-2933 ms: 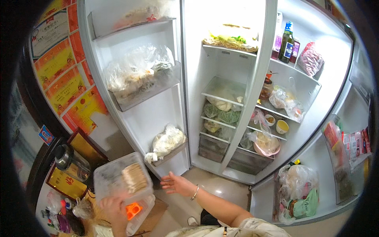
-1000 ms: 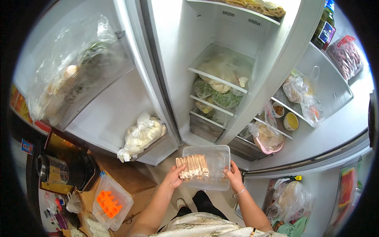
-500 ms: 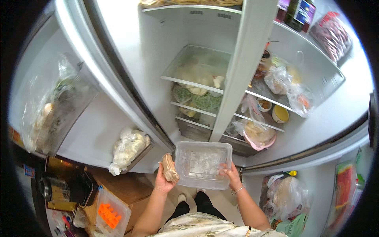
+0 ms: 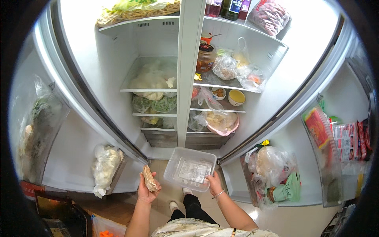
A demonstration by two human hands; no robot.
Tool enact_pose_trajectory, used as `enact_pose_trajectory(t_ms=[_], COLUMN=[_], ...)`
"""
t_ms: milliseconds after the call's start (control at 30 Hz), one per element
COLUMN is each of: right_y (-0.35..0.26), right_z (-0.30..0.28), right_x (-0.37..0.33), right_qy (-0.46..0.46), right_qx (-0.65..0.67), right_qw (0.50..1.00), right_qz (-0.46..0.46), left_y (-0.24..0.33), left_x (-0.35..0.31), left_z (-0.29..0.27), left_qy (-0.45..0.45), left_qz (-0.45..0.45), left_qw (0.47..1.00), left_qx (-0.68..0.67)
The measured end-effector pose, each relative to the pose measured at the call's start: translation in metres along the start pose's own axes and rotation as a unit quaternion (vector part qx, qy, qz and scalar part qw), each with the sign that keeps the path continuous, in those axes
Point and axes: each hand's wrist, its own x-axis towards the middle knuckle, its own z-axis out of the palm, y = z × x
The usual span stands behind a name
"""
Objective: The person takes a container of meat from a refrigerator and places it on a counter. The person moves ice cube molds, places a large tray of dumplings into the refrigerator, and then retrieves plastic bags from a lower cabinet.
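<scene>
Between the open doors of a two-column refrigerator, I stand with both hands held out in front of me. My left hand (image 4: pixel 147 191) has its fingers wrapped round a pale brown, layered chunk of food (image 4: pixel 149 179), whose exact kind I cannot make out. Gripped at its right corner by my right hand (image 4: pixel 215 184) is a clear plastic container (image 4: pixel 190 168). It has no lid on and nothing in it but some whitish marks on its bottom. The container hangs slightly tilted over the floor, a little apart from the chunk.
Cloudy bagged food lies on the left column's shelf (image 4: pixel 148 90). On the right stand a brown jar (image 4: pixel 205 58), a yellow-topped cup (image 4: pixel 236 97) and a pink bowl (image 4: pixel 229 131). Bags fill the left door bin (image 4: pixel 117 173) and right door bin (image 4: pixel 248 173).
My view has swung right, so the refrigerator appears further left and more of the right door shows. The container has tilted, and the chunk is further from it. Both hands keep their hold.
</scene>
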Motion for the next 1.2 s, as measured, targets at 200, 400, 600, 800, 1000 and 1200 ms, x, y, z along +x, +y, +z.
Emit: enact_pose_trajectory(t_ms=[200,400,600,800,1000,1200], right_y=[0.030,0.060,0.088,0.082,0.146,0.213], right_z=[-0.007,-0.026,-0.059,-0.079,-0.148,-0.209], right_x=[-0.021,-0.059,-0.084,-0.110,-0.117,-0.171], right_qy=[-0.005,0.067,0.084,0.059,0.202,0.283], right_qx=[0.033,0.070,-0.005,0.070,-0.076,-0.109], right_qw=[0.998,0.982,0.978,0.965,0.939,0.865], right_qz=[-0.059,0.164,0.189,0.244,0.266,0.401], left_y=[0.009,0.008,0.001,-0.006,-0.004,0.009], left_x=[-0.021,-0.029,-0.038,-0.042,-0.037,-0.036], left_z=[-0.014,-0.026,-0.037,-0.034,-0.034,-0.039], left_qy=[-0.015,-0.024,-0.034,0.002,-0.017,0.019], left_qz=[-0.026,-0.062,-0.106,-0.113,-0.134,-0.109], left_qw=[0.999,0.996,0.993,0.992,0.990,0.992], left_qx=[0.025,0.059,0.047,0.049,0.051,0.060])
